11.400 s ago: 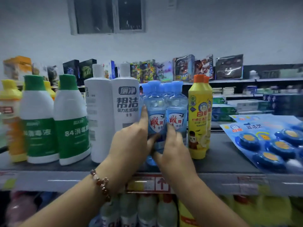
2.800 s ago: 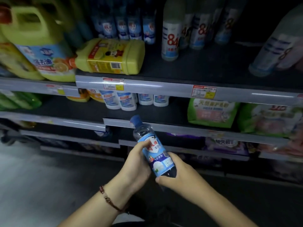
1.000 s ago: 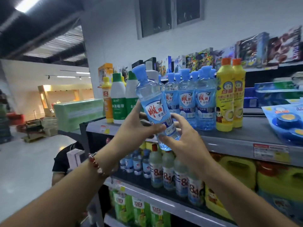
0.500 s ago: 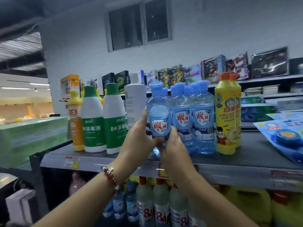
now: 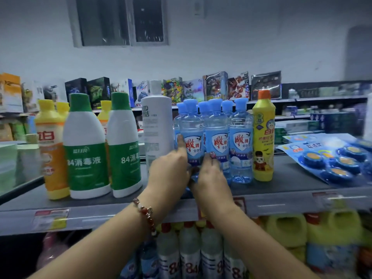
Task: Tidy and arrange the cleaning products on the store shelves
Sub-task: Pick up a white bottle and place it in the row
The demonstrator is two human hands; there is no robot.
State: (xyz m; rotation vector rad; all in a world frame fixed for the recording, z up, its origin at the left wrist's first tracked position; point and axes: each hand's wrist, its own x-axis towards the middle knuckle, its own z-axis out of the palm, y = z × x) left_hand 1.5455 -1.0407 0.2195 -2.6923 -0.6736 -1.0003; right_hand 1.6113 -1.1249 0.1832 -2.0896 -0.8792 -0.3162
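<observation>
Both hands clamp the front blue bottle (image 5: pixel 193 137) low, frame center: left hand (image 5: pixel 171 172) on its left flank, right hand (image 5: pixel 211 175) on its right. Axis vertical, base on top shelf (image 5: pixel 281 184), beside its row.

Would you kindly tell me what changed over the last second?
The clear blue-capped bottle went from tilted in the air to upright on the grey shelf, leftmost in its row. Left hand and right hand still touch it. The green-and-white bottles stayed put.
</observation>
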